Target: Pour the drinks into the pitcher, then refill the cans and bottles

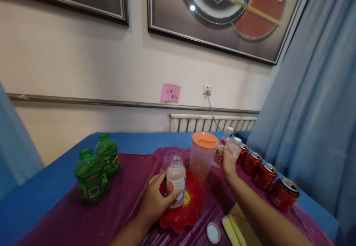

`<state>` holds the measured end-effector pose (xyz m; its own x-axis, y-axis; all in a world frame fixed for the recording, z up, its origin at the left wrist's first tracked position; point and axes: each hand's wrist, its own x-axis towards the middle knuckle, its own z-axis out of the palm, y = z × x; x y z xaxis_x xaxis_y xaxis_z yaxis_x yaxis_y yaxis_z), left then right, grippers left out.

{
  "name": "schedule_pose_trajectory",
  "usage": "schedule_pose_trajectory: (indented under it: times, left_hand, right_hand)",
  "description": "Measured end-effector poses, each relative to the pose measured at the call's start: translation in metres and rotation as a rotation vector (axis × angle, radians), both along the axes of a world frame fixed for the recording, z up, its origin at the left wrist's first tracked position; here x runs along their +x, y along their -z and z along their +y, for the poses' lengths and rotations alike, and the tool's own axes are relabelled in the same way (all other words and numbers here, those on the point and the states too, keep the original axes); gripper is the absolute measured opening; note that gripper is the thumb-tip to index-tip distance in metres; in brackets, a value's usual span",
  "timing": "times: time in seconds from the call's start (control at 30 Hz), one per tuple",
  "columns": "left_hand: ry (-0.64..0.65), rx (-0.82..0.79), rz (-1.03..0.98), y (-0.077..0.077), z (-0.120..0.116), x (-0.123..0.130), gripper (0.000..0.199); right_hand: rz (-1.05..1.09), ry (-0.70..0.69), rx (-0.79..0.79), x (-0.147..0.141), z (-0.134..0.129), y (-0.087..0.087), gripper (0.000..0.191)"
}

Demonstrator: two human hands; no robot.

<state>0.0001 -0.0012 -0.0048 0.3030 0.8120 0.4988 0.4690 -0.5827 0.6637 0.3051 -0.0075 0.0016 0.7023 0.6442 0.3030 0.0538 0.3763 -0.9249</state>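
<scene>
My left hand [155,198] is wrapped round a clear plastic bottle [177,183] with a printed label. The bottle stands upright and uncapped over a scalloped red plate [194,214]. To its right is a translucent pitcher [198,162] with an orange lid [205,140] and a little amber liquid at the bottom. My right hand [228,160] closes round the pitcher's handle; whether the base touches the table I cannot tell. Near me, a loose white cap [213,233] lies on the purple plastic sheet [130,172].
Two green bottles [93,177] without caps stand at left. Several opened red cans [283,194] line the right side. White-capped clear bottles [236,146] stand behind my right hand. A folded yellow cloth [235,225] lies under my right forearm. A radiator [194,122] runs along the wall.
</scene>
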Motion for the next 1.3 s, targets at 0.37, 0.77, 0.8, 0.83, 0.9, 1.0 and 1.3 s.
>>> schedule_pose_trajectory:
  times: [0.37,0.77,0.8,0.83,0.9,1.0,1.3]
  left_hand:
    - [-0.043,0.125,0.089,0.005,0.001,-0.001,0.062]
    - [0.225,0.417,0.127,-0.002,0.002,-0.003,0.058]
    - [0.230,0.423,0.134,0.000,0.003,-0.003,0.059]
    - [0.221,0.427,0.136,0.001,0.004,-0.003,0.059]
    - [0.184,0.428,0.130,0.005,0.007,-0.003,0.059]
    - [0.142,0.417,0.129,0.010,0.008,-0.003,0.059]
    - [0.099,0.401,0.137,0.012,0.007,-0.002,0.057]
  right_hand:
    - [-0.223,0.241,0.059,-0.015,-0.048,-0.006,0.046]
    - [-0.535,-0.611,-0.088,-0.115,-0.075,-0.011,0.086]
    - [-0.551,-0.604,-0.075,-0.113,-0.075,-0.014,0.085]
    - [-0.573,-0.585,-0.069,-0.111,-0.077,-0.016,0.082]
    - [-0.641,-0.530,-0.119,-0.103,-0.087,-0.019,0.068]
    - [-0.815,-0.533,-0.345,-0.089,-0.114,-0.016,0.045]
    - [-1.105,-0.628,-0.853,-0.066,-0.159,0.006,0.062]
